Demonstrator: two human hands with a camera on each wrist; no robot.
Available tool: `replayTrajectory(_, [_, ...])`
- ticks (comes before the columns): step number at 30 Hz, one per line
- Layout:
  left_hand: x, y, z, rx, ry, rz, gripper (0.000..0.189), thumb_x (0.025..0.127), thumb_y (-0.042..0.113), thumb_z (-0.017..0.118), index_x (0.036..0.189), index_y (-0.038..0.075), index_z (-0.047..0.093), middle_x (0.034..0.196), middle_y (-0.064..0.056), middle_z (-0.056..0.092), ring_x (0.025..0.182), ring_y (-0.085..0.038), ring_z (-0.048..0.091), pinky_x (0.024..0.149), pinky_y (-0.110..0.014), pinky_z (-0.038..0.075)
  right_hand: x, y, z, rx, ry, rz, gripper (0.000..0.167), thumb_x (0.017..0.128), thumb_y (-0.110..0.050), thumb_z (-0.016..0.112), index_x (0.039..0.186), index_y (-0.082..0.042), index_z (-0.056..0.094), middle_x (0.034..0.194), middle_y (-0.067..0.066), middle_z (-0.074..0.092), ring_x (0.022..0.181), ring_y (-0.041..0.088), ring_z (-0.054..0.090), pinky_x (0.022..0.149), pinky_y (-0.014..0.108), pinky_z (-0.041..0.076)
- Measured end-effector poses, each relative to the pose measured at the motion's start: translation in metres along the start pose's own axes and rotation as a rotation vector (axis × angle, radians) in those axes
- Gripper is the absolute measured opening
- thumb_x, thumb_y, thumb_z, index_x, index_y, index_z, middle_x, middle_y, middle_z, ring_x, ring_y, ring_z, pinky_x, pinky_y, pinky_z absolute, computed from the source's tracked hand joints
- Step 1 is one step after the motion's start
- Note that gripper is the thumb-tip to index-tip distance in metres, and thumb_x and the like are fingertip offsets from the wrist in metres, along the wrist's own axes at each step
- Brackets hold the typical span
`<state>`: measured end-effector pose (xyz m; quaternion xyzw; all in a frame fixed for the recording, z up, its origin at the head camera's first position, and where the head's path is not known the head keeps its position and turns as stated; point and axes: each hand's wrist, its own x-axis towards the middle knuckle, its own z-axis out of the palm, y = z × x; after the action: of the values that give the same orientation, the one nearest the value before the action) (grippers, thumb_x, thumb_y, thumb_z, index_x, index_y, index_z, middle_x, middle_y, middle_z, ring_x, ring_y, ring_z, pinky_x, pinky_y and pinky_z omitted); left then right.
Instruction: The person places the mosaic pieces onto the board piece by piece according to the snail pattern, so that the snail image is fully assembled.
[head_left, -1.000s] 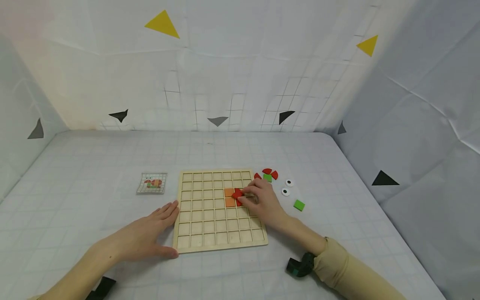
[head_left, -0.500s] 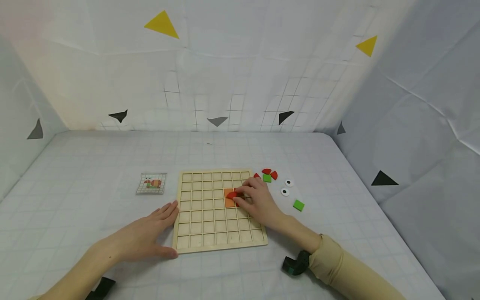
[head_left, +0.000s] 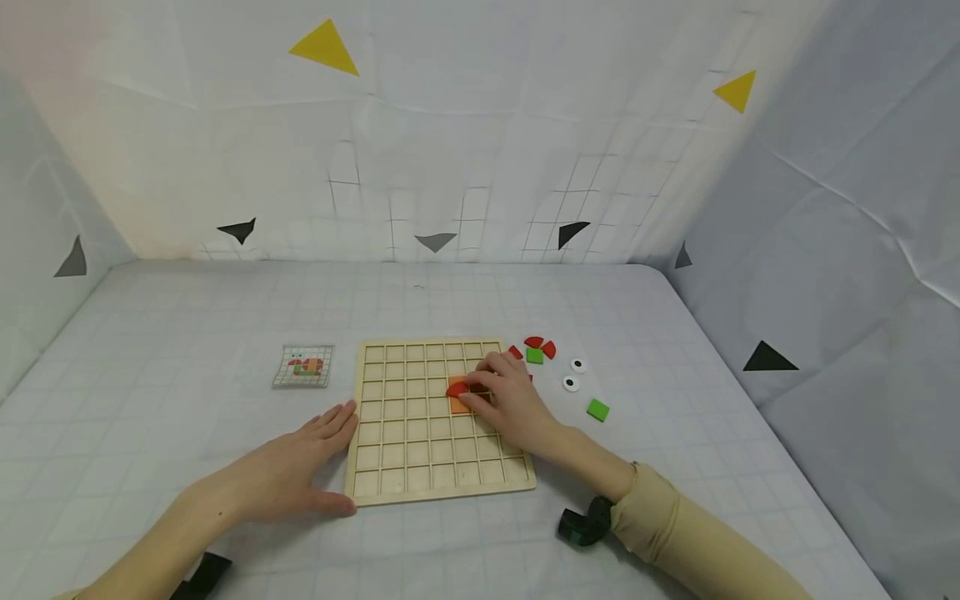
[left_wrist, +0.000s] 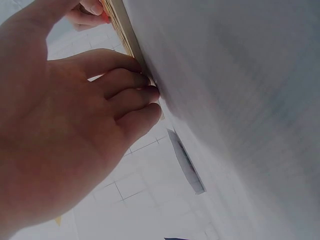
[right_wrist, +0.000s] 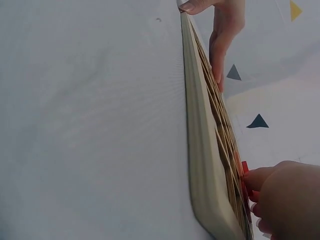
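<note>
Flat on the table lies a wooden grid board (head_left: 408, 454). My left hand (head_left: 288, 471) touches its left edge with thumb and fingers extended, also visible in the left wrist view. Over the board's right half, my right hand (head_left: 517, 408) pinches a red quarter-circle tile (head_left: 455, 389) between thumb and fingers. That tile partly covers orange square tiles (head_left: 459, 407) set in the grid. In the right wrist view the fingertips meet the red piece (right_wrist: 245, 168) low over the board. The cells under my right palm are hidden.
Right of the board lie red quarter-circle tiles (head_left: 533, 342), green square tiles (head_left: 597, 410) and two white eye discs (head_left: 571, 383). A small picture card (head_left: 303, 367) lies at the back left. White walls with coloured triangles stand behind and at the sides.
My right hand has shifted slightly left with the red tile, from beside the orange tiles to over them. My left hand has stayed at the board's edge.
</note>
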<state>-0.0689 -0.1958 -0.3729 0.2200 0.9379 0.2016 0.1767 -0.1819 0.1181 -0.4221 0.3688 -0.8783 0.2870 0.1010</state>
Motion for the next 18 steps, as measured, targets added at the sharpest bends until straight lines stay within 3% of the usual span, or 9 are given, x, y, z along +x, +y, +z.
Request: replayTrajectory(18, [0.000, 0.000, 0.000, 0.006, 0.000, 0.006, 0.112, 0.079, 0.067, 0.070, 0.155, -0.004, 0.028, 0.165, -0.021, 0.017, 0.150, -0.044, 0.021, 0.117, -0.060, 0.027, 0.015, -0.008, 0.010, -0.011, -0.001, -0.044, 0.018, 0.093, -0.023, 0.073, 0.104, -0.009, 0.076, 0.099, 0.001, 0.058, 0.097, 0.019, 0.047, 0.089, 0.035, 0.039])
